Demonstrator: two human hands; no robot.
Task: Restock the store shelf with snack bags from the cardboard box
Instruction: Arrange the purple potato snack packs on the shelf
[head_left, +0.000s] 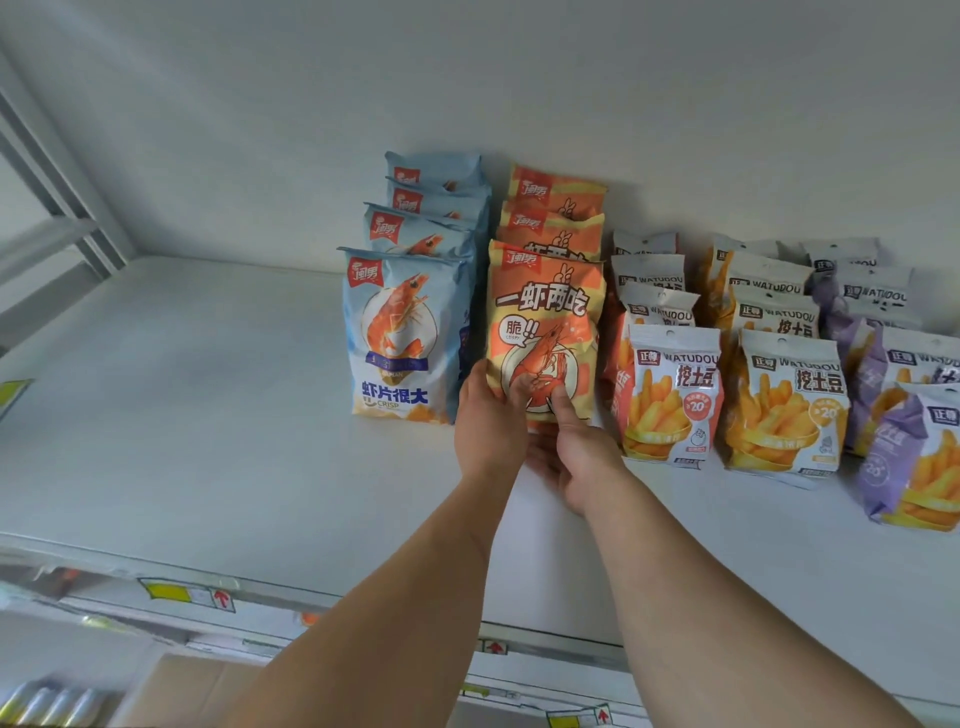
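Note:
An orange shrimp-snack bag (545, 322) stands at the front of its row on the white shelf (208, 415). My left hand (485, 421) grips its lower left corner, thumb on the front. My right hand (571, 452) holds the bottom edge, thumb pressed on the bag's front. Two more orange bags (556, 228) stand behind it. A row of blue shrimp-chip bags (400, 332) stands just to the left. Part of the cardboard box (197, 686) shows below the shelf.
Rows of potato-stick bags stand to the right: red (670, 395), yellow (784, 400), purple (914, 447). The shelf's front rail (187, 592) carries price labels. A grey frame (57, 208) rises at the left. Cans (47, 704) sit on a lower level.

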